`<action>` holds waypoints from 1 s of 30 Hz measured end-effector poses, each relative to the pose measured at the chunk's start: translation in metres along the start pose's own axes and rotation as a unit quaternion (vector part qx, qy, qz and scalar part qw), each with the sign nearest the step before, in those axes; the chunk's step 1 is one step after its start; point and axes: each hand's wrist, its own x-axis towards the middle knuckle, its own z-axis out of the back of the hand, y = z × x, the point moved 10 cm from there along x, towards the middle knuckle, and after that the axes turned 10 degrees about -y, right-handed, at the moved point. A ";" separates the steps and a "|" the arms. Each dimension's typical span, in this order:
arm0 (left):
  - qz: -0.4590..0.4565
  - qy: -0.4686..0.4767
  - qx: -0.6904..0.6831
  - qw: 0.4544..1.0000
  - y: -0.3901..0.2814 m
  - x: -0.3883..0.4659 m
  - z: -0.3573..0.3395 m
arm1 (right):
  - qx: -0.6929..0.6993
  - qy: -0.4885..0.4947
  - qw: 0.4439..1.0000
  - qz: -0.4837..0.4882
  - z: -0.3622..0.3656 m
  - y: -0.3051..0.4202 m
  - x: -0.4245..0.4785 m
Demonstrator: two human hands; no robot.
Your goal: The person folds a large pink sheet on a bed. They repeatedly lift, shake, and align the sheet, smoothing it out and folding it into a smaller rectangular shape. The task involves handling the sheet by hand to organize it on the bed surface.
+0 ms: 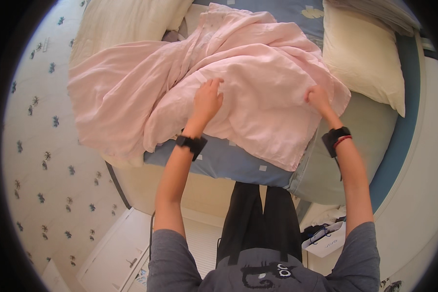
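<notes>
A rumpled pink fabric cover (pixel 266 80), perhaps a duvet cover or thin quilt, lies in loose folds across the bed. My left hand (pixel 208 100) is over its middle, fingers slightly bent and apart with nothing visible between them. Whether that hand touches the cloth is unclear. Near the cover's right side is my right hand (pixel 319 98), its fingers curled in at the pink surface. Its fingertips are partly hidden and blurred, so a hold on the cloth cannot be made out. Below the cover's near edge shows a blue sheet (pixel 219 153) with small white squares.
A cream pillow (pixel 361 54) leans by the blue headboard (pixel 398 146) on the right. Beneath it is a grey-green pillow or pad (pixel 361 153). Cream bedding (pixel 127 22) lies at far left. A white paper bag (pixel 325 241) stands beside the bed, right of my legs.
</notes>
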 end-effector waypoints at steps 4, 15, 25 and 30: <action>-0.025 0.005 0.101 0.995 0.031 0.023 -0.040 | 0.001 0.085 0.977 -0.196 -0.089 -0.048 -0.015; 0.066 0.026 -0.020 0.997 0.057 0.062 -0.106 | 0.068 0.161 0.910 -0.377 -0.130 -0.111 0.001; 0.093 -0.185 0.155 0.966 0.124 0.209 -0.005 | 0.080 0.163 0.890 -0.418 -0.122 -0.113 -0.001; 0.215 -0.153 -0.076 0.961 0.166 0.214 -0.036 | 0.092 0.161 0.895 -0.405 -0.115 -0.104 0.003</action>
